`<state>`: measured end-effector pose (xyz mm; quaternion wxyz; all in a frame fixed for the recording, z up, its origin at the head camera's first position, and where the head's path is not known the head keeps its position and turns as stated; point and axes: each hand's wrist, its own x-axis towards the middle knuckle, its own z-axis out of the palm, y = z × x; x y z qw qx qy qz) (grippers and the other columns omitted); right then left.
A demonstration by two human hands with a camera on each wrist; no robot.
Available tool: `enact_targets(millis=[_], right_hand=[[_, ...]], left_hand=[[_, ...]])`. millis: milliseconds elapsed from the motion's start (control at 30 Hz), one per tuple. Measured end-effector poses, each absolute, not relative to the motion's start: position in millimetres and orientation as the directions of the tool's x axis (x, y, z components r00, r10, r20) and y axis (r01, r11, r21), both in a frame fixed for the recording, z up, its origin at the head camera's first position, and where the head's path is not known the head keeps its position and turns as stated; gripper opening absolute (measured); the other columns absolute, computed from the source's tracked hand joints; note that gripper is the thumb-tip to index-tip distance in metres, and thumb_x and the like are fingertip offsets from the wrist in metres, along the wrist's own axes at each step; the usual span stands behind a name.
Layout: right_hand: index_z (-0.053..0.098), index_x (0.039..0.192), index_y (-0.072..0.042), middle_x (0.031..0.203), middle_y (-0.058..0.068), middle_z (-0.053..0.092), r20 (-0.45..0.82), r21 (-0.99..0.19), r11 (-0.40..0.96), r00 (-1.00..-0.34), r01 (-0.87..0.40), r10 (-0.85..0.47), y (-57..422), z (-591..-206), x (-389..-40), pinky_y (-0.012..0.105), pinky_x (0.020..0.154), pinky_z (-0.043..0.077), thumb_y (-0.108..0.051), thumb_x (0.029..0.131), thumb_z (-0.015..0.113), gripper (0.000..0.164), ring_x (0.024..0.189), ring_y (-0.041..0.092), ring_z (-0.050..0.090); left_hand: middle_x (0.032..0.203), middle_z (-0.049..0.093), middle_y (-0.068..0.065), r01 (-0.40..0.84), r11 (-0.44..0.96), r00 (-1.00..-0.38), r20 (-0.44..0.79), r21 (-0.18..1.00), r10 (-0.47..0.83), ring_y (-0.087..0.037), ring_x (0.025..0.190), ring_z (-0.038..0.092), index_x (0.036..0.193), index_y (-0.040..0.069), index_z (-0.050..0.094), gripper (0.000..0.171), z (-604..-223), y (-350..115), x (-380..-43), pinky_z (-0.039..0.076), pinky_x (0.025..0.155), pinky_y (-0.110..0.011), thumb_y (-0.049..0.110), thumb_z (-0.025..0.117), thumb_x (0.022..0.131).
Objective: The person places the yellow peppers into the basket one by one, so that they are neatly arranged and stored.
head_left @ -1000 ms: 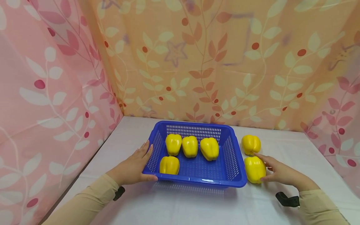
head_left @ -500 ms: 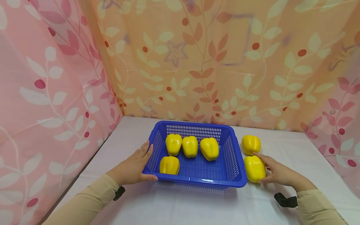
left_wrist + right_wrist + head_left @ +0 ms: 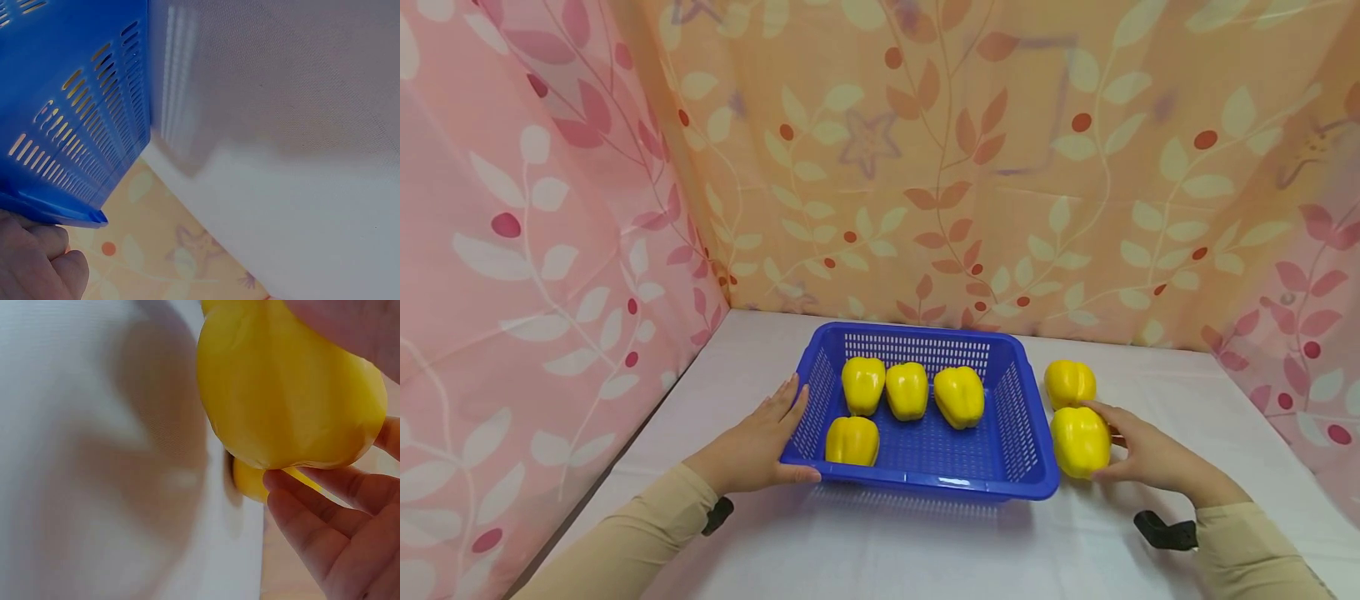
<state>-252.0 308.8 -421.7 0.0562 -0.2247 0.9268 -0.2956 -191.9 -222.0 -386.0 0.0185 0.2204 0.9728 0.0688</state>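
A blue plastic basket (image 3: pixel 925 483) stands on the table with several yellow bell peppers inside, one of them a front-left pepper (image 3: pixel 852 442). My left hand (image 3: pixel 756 437) holds the basket's near-left corner, fingers over the left rim and thumb at the front rim. In the left wrist view its fingers (image 3: pixel 47 240) show beneath the rim. To the right of the basket, my right hand (image 3: pixel 1150 450) grips a yellow bell pepper (image 3: pixel 1080 443) between thumb and fingers. In the right wrist view this pepper (image 3: pixel 287 387) has its base toward the fingertips.
Another yellow bell pepper (image 3: pixel 1070 383) lies on the white tablecloth (image 3: pixel 940 550) just behind the gripped one. Patterned curtains (image 3: pixel 955 167) close off the back and both sides. A dark band (image 3: pixel 1165 531) is on the right wrist.
The right hand has closed on the front pepper outside the basket and raised it a little, so it now overlaps the rear one more. Left hand and basket stay put.
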Motion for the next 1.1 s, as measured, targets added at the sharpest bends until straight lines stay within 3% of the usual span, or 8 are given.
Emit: enact_targets(millis=[300,1100], right_hand=[[0.028,0.139,0.003,0.134,0.025,0.038,0.089,-0.527,0.728,-0.880,-0.439,-0.467,315.5,-406.8,-254.6,0.052,0.088,0.044,-0.034,0.066,0.081,0.098,0.112,0.038,0.046],[0.026,0.142,-0.001,0.136,0.022,0.037,0.109,-0.532,0.717,-0.876,-0.451,-0.470,298.0,-373.2,-263.2,0.058,0.089,0.041,-0.039,0.065,0.080,0.101,0.115,0.039,0.044]], left_hand=[[0.152,-0.004,-0.018,0.416,0.898,-0.906,-0.017,0.143,0.423,-0.031,0.139,0.001,0.146,0.002,0.007,0.112,-384.9,-222.1,-191.2,0.013,0.110,-0.047,0.071,0.055,0.071],[0.152,-0.003,-0.018,0.419,0.897,-0.906,-0.006,0.143,0.424,-0.031,0.139,0.002,0.146,0.002,0.008,0.112,-386.7,-222.5,-192.2,0.014,0.110,-0.047,0.071,0.054,0.071]])
